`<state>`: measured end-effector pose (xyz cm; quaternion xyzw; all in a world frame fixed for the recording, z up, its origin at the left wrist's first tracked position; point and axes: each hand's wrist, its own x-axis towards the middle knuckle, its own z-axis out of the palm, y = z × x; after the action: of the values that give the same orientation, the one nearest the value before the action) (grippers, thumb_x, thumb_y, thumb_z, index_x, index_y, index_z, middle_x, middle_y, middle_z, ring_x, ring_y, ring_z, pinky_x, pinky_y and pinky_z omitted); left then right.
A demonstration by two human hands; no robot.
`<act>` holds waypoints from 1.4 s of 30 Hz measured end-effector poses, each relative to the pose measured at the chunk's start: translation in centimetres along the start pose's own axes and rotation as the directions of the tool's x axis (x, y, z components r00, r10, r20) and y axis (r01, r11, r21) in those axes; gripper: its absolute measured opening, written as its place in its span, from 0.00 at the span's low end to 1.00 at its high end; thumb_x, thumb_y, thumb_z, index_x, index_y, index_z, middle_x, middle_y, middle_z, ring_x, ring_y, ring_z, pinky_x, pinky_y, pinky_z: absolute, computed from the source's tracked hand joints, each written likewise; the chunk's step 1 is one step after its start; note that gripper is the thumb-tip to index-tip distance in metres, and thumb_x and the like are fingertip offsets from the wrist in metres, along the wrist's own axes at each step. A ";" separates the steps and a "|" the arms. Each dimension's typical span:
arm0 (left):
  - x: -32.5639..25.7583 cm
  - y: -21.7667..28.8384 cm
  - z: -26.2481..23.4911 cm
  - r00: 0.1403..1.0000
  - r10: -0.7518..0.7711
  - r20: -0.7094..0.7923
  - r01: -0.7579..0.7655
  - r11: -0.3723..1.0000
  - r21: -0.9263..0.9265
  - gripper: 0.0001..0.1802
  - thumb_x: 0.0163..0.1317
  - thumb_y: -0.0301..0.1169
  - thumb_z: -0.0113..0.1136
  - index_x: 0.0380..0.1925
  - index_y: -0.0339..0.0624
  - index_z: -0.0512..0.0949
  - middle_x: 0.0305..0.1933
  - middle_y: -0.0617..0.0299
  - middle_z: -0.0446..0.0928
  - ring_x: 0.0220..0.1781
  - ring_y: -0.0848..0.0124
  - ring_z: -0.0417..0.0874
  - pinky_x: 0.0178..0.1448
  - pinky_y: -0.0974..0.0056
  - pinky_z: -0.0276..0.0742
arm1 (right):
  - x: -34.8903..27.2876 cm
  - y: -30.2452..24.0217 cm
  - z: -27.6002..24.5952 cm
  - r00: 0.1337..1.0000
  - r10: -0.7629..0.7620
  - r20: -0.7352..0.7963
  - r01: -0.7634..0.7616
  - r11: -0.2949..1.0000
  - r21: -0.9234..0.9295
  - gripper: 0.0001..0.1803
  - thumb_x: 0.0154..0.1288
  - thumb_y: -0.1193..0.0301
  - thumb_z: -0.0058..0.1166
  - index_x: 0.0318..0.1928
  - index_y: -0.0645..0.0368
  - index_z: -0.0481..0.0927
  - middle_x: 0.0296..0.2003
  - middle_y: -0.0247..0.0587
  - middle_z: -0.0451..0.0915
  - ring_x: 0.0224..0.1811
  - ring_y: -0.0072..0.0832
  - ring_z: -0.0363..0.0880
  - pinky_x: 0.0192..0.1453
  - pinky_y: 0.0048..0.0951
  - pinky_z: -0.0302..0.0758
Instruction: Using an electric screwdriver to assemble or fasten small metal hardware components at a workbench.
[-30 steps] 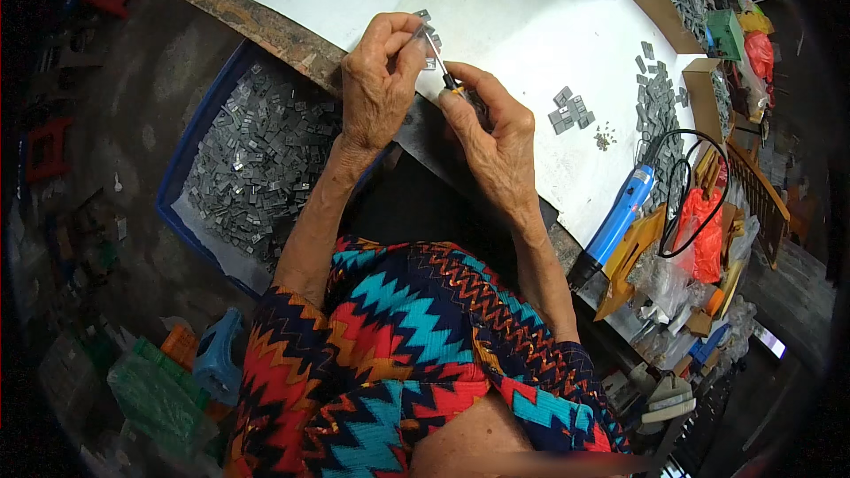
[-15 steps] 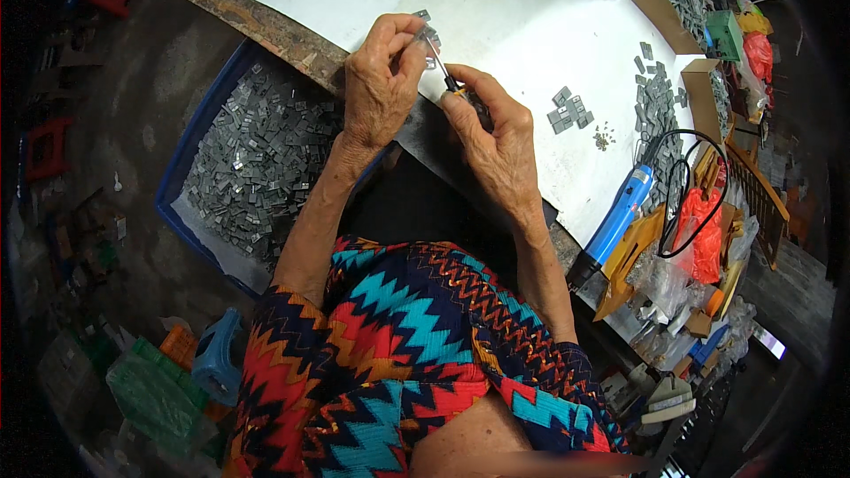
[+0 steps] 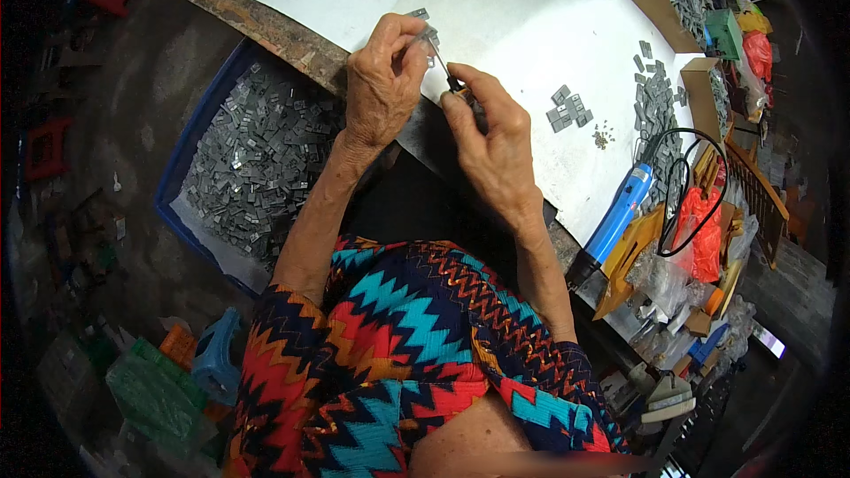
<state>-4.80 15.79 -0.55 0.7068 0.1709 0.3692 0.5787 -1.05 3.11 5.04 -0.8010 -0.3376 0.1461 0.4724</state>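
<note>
- White-topped worktable (image 3: 496,22): a small cluster of grey pieces (image 3: 568,110) lies beside tiny metal bits (image 3: 603,135); a blue power tool (image 3: 620,217) rests to the right.
- Left hand (image 3: 385,80): fingers pinched on a small grey part (image 3: 431,37) at the table's near edge (partly hidden).
- Right hand (image 3: 496,137): closed around the handle of a screwdriver (image 3: 444,59), shaft reaching to that part.
- Change since half a second ago: slight hand shifts only; cluster unmoved. Judged: same step, unfinished.

Nothing legible, label (image 3: 640,174) on blue tool (image 3: 618,216) (too small)
</note>
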 end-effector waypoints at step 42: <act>-0.1 1.2 0.1 0.979 0.069 0.192 -0.110 0.971 0.213 0.06 0.55 0.21 0.48 0.33 0.33 0.71 0.26 0.50 0.75 0.26 0.61 0.79 0.29 0.62 0.74 | -0.9 -0.3 -0.6 0.977 -0.185 -0.103 0.153 0.953 -0.260 0.16 0.50 0.81 0.53 0.43 0.64 0.75 0.29 0.46 0.76 0.25 0.35 0.77 0.29 0.31 0.72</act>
<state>-4.98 15.34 0.59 0.8050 0.1252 0.3071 0.4919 -1.49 2.17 5.52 -0.8299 -0.3903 0.0104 0.3985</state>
